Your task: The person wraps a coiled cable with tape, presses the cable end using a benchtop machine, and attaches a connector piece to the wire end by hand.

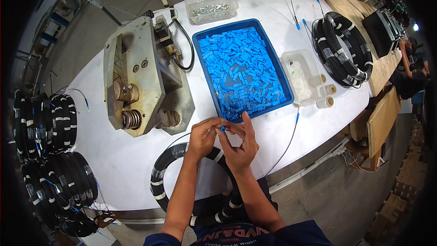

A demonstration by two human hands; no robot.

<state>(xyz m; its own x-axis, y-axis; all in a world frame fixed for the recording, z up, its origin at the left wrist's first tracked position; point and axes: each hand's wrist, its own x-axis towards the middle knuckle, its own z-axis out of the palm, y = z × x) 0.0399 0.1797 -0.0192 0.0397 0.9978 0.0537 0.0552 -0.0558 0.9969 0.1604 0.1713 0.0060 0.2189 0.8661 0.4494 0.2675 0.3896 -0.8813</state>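
Just in front of the blue tray, my two hands meet at a small blue fiber-optic connector [222, 128]. My left hand [203, 137] is closed in a pinch at the connector, where a thin black cable runs up to it. My right hand [240, 150] has its thumb and index finger at the same connector, its other fingers raised and apart. A coil of black cable [157, 174], bound with white tape, lies at the table's near edge under my forearms. The blue tray [283, 102] holds many loose blue connector pieces [241, 59].
Left stands a heavy metal press [150, 79]. Behind the tray is a clear bin [211, 11]; right of it, another clear bin [301, 79] and small tape rolls [325, 102]. Cable coils [339, 48] lie far right; more coils [59, 177] are stacked left. Another person [412, 70] sits far right.
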